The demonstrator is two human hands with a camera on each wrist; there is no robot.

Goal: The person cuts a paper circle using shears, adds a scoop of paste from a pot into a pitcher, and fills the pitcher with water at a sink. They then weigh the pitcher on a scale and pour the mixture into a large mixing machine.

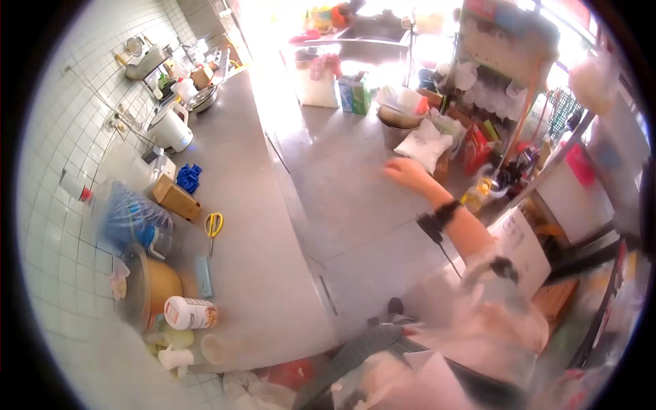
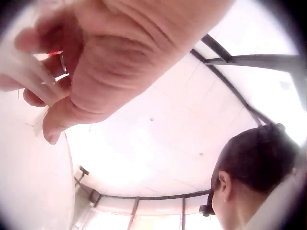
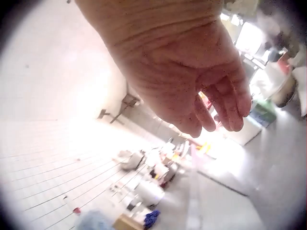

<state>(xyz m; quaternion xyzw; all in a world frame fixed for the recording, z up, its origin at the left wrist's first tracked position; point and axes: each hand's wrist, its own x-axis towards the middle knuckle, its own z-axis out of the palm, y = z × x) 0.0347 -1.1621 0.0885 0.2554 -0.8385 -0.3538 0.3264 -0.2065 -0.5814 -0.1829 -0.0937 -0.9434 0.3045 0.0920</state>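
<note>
My right hand (image 1: 410, 175) reaches out above the floor beside the counter, a black band round its wrist. In the right wrist view the fingers (image 3: 225, 103) hang loosely bent, and nothing shows in them. My left hand (image 2: 115, 67) appears raised in the left wrist view, with a ring on one finger. Its thumb and fingers are curled round a translucent whitish strip (image 2: 31, 72); what it belongs to I cannot tell. On the counter (image 1: 256, 301) lie yellow-handled scissors (image 1: 214, 224), a light blue box (image 1: 203, 276) and a white-lidded jar (image 1: 191, 313).
Along the tiled wall stand a white kettle (image 1: 171, 128), a cardboard box (image 1: 175, 198), a blue crumpled cloth (image 1: 188, 178) and a large tan pot (image 1: 160, 283). Right of the floor (image 1: 342, 184) are a white bag (image 1: 425, 145), an oil bottle (image 1: 476, 197) and a loaded shelf rack (image 1: 506, 41).
</note>
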